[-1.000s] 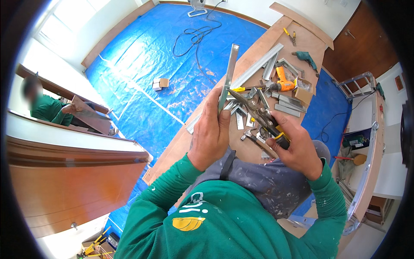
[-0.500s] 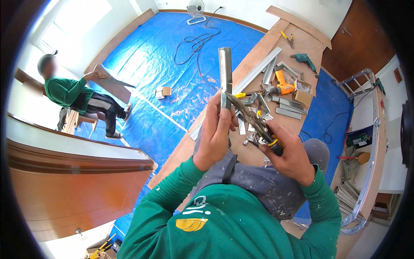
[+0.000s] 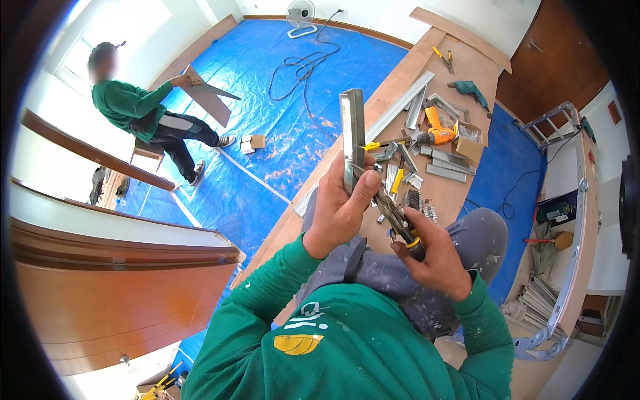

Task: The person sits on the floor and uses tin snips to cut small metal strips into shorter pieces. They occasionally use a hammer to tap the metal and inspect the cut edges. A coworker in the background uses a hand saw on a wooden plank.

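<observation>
My left hand [image 3: 341,208] is closed around the lower part of a short grey metal channel [image 3: 352,127], which stands nearly upright in front of me. In my right hand [image 3: 435,252] are tin snips [image 3: 392,209] with black-and-yellow handles, pointing up and left. Their jaws meet the channel's lower end beside my left thumb. My fingers partly cover that spot, so how far the blades bite cannot be seen. Metal offcuts [image 3: 448,167] and a yellow-handled tool [image 3: 398,180] lie on the wooden board [image 3: 460,193] just beyond my hands.
An orange drill [image 3: 437,133], an open cardboard box [image 3: 469,143], a teal drill [image 3: 469,91] and yellow-handled pliers [image 3: 445,61] rest on the board. Blue sheeting [image 3: 247,80] covers the floor, with a cord [image 3: 303,67] on it. A co-worker [image 3: 130,100] holds a board at left.
Both hands and the channel have dropped slightly, and the channel leans differently. The snips' handles are lower. At left, the co-worker has shifted rightward, carrying the board.
</observation>
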The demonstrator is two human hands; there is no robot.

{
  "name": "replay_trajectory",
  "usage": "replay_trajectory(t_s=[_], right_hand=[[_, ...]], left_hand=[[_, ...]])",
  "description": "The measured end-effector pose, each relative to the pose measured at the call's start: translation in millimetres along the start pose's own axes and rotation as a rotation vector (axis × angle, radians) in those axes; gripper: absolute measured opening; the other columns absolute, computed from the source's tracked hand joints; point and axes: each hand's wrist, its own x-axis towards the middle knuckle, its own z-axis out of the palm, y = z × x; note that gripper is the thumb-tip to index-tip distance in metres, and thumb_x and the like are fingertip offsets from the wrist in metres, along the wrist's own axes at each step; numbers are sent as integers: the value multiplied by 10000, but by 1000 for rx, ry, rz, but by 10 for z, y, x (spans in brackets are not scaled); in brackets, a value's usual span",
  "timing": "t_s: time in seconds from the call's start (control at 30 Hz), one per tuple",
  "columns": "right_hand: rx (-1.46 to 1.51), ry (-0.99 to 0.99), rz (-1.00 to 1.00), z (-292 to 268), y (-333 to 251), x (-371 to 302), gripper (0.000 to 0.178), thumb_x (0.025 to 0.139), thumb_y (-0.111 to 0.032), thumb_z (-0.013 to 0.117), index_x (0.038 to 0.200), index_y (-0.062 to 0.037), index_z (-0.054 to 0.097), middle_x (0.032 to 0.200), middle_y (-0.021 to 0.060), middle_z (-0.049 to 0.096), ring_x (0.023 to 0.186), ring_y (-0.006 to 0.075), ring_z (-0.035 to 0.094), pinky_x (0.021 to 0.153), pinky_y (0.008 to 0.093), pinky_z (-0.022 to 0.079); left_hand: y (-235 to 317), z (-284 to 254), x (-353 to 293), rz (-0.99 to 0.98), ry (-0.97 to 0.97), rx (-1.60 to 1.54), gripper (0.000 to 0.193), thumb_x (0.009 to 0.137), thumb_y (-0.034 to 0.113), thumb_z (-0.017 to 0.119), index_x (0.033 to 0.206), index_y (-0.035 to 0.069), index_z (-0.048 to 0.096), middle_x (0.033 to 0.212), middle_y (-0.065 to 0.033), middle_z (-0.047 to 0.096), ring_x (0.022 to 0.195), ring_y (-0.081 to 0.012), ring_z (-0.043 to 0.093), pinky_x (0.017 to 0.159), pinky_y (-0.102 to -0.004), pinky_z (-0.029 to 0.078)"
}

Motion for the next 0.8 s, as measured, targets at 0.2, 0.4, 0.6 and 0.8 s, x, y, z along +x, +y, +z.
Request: replay_trajectory(t_s=[0.2, 0.4, 0.6, 0.8], right_hand=[[76, -39, 109, 34, 11, -48, 568, 946, -99, 748, 1435, 19, 485, 1100, 151, 677, 1014, 225, 654, 916, 379, 527], [-40, 29, 66, 39, 26, -54, 667, 952, -168, 778, 1483, 60, 445, 1238, 209, 662, 1127, 279, 664, 1011, 401, 509], [-48, 61, 57, 110, 31, -68, 682, 954, -194, 788, 1486, 58, 444, 1273, 210, 658, 1155, 291, 659, 1025, 400, 504], [245, -40, 175, 206, -44, -83, 637, 945, -114, 739, 1495, 25, 449, 1224, 188, 647, 1121, 263, 639, 991, 384, 507]], left_hand=[[136, -42, 81, 72, -1, 348, 492, 1010, 387, 743, 1218, -25, 573, 744, -65, 643, 682, -116, 591, 631, -314, 487], [254, -106, 109, 107, -42, 575, 554, 986, 417, 763, 1197, -55, 562, 710, -104, 639, 626, -178, 597, 598, -364, 474], [228, -153, 85, 19, -58, 539, 540, 1001, 502, 717, 1186, 8, 602, 752, -73, 624, 715, -134, 562, 658, -328, 465], [173, -141, 55, 56, -38, 490, 560, 976, 462, 761, 1177, -35, 600, 734, -109, 634, 665, -194, 590, 636, -374, 475]])
